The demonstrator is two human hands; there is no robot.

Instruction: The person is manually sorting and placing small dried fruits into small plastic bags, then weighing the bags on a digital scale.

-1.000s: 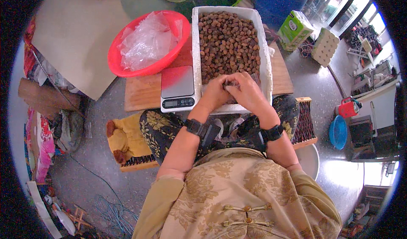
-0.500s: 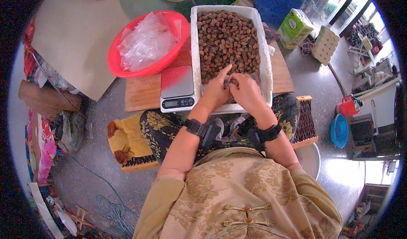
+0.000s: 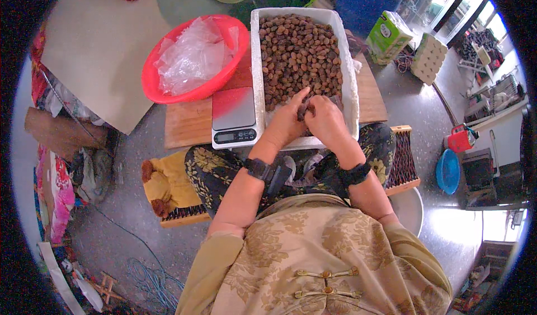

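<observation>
A white foam box (image 3: 351, 94) in front of me is filled with small, wrinkled brown dried fruits (image 3: 302, 52). Over its near end, my left hand (image 3: 286, 122) and my right hand (image 3: 326, 121) come together on a clear plastic bag (image 3: 304, 111). Both hands pinch the bag near its top, the left index finger pointing up and away. Most of the bag is hidden under the hands; something dark shows through it. Left of the box lies a kitchen scale (image 3: 233, 111) with a bare steel top.
A red basin (image 3: 150, 83) holding a heap of clear plastic bags (image 3: 190, 60) stands at the far left of the wooden board (image 3: 184, 122). Beyond the box's right side are a green pack (image 3: 387, 35) and an egg tray (image 3: 429, 59). A blue barrel (image 3: 372, 2) stands behind.
Both hands stay at the box's near end and have shifted very slightly; the right fingers have drawn in closer over the bag's top. The box, scale and basin look unmoved.
</observation>
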